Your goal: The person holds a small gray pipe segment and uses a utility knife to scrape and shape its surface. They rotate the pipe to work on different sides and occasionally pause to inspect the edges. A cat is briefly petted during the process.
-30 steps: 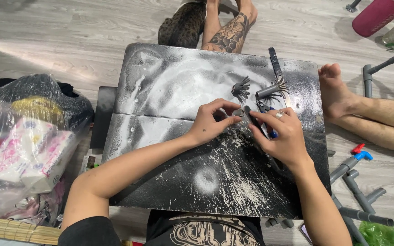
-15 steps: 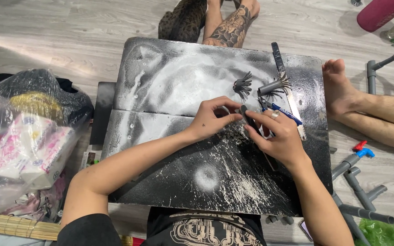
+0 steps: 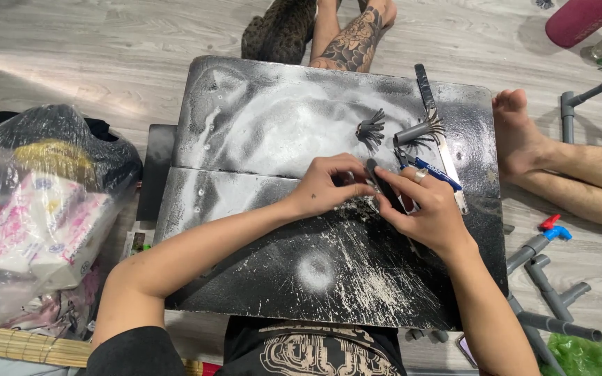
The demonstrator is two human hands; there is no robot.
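At the far left a clear plastic bag [image 3: 40, 209] bulges with soft packets in pink and white, crinkled and glossy, with a strip of bamboo mat [image 3: 19, 345] below it on the grey wood-look floor.

The table [image 3: 259, 278] is a black board dusted with white powder, smeared in swirls above and scratched into fine streaks near the front edge. The work in hand appears to be fitting or shaping a small dark strip [image 3: 383, 189] held over the middle of the board.

The left hand [image 3: 329, 184] reaches in from the left, fingers curled and pinching the strip's near end. The right hand [image 3: 423, 209] meets it from the other side, thumb and forefinger closed on the same strip (a ring shows on one finger). The strip looks thin, matte and slightly flexible, though its exact make is too small to tell. Any next move would call for a steady two-handed pinch and small, careful finger motion, since the piece is narrow.

Just beyond the hands lie a fan of dark bristly strips [image 3: 371, 129], a short grey pipe stub [image 3: 412, 132] with strips splayed from its end, blue-handled pliers [image 3: 433, 170] and a long metal ruler [image 3: 437, 125].

Further right, another person's bare foot [image 3: 517, 136] rests beside the table, and grey plastic pipe fittings [image 3: 548, 282] lie on the floor, smooth and tubular.
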